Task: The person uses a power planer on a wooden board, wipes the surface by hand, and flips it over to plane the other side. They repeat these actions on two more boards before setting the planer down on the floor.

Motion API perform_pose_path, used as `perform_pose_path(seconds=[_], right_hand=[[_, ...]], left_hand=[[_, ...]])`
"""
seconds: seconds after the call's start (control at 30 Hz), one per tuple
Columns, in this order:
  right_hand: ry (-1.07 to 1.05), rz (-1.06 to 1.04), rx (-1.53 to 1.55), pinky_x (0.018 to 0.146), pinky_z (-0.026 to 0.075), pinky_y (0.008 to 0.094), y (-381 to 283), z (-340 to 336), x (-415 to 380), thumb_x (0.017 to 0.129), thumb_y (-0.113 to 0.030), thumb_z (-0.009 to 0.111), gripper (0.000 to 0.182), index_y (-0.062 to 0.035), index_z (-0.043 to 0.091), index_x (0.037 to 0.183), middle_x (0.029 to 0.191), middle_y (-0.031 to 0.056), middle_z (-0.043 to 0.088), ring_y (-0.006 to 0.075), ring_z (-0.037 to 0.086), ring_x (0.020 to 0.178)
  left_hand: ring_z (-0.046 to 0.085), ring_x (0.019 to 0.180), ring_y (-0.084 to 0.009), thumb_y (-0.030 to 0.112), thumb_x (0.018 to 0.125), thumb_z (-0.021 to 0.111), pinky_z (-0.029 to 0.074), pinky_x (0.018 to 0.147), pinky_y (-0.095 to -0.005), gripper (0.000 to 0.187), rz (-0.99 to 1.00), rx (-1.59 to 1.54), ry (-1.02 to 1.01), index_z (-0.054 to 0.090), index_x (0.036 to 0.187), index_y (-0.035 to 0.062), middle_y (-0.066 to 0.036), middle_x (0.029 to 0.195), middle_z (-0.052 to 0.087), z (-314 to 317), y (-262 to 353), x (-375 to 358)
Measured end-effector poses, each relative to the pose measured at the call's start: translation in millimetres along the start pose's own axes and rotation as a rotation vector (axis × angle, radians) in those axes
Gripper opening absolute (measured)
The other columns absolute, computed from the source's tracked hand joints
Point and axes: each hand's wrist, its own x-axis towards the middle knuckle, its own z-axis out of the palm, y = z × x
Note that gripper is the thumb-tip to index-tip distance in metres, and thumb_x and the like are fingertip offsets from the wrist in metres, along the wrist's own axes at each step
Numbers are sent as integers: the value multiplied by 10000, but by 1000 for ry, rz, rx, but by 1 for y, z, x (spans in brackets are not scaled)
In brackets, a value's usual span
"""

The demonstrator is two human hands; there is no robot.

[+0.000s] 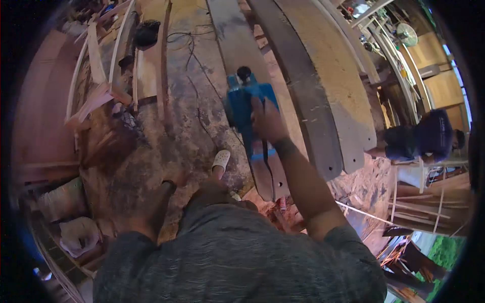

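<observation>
Planer (240,107): we see this blue tool near the middle of our view, resting on a long plank, its black knob (243,73) at the far end.
Sack: on our far left, a pale sack (80,236) sits below a reddish panel (43,91).
Timber: right of the panel, light timber pieces (101,96) lean and cross one another.
Left hand: our left hand (177,176) hangs low over the stained floor, well apart from the tool; blur keeps us from telling how its fingers stand.
Clog: we see one white clog (221,159) on the floor, just left of the plank's near part.
Plank: the grey plank (230,40) runs away from us beneath the tool.
Grip: our right hand (269,122) is closed over the upper right side of the tool; the knob lies beyond our fingers, and the tool's back end reaches toward us below the wrist.
Cord: a dark cord (272,174) trails from the back end over the plank.
Next boards: to the right we see a dark board (303,86), then a wider, paler board (338,91).
Person: at far right, another person (434,134) in dark clothes is near a fan (406,34).
</observation>
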Motion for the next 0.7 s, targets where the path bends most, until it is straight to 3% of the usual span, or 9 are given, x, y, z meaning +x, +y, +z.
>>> perform_pose_path(seconds=[0.1,0.13,0.2,0.27,0.37,0.43,0.5,0.6,0.7], right_hand=[[-63,271,265,682,557,466,-13,4,90,962,-253,635,347,-36,611,1232,955,213,665,367,692,829],[-70,363,368,652,554,439,-16,6,121,1002,-340,614,355,-40,629,1190,848,164,662,322,692,755],[156,74,119,604,540,394,45,64,197,1048,-529,531,511,-34,649,1093,698,88,607,256,651,618],[128,57,181,605,538,378,66,80,255,1058,-545,505,525,-41,650,1077,717,92,613,244,654,626],[-50,319,433,667,552,410,72,84,291,1043,-405,541,365,-70,648,1144,852,159,663,298,698,788],[-84,257,361,728,557,452,55,57,261,1016,-318,562,307,-78,635,1193,958,212,670,361,697,895],[-142,160,222,796,552,499,26,9,157,998,-266,588,313,-73,607,1243,1061,252,666,421,681,952],[-138,47,111,745,551,463,17,-40,-1,1032,-287,546,344,-33,572,1263,967,202,656,346,660,842],[-154,144,41,694,549,426,8,-82,-183,1066,-309,505,384,6,538,1282,873,153,647,271,638,732]], left_hand=[[714,956,-367,244,1000,590,557,895,-510,255,-17,-270,53,771,1128,120,-189,1013,749,-10,-6,-20],[717,950,-362,253,1000,594,559,886,-507,253,88,-154,150,775,1115,119,-187,1020,751,-10,-13,-25],[722,936,-353,261,998,602,560,867,-503,250,224,-45,241,779,1098,117,-182,1024,755,-8,-31,-32],[722,920,-349,252,990,608,559,847,-499,244,203,-206,150,777,1099,115,-173,1010,757,-2,-50,-32],[722,888,-343,231,984,610,562,806,-499,257,187,203,110,754,1151,101,-168,1009,758,-42,-2,-48],[717,895,-348,221,986,606,562,803,-498,282,148,216,115,729,1200,87,-170,1020,753,-50,9,-30],[709,893,-362,232,988,609,555,830,-496,274,118,110,185,723,1187,83,-177,1021,738,-79,58,-33],[698,889,-382,247,993,613,544,870,-495,265,250,-188,440,714,1168,75,-187,1021,716,-165,199,-77],[687,886,-403,262,997,618,534,910,-493,261,563,-252,535,705,1149,68,-197,1022,694,-205,327,-92]])
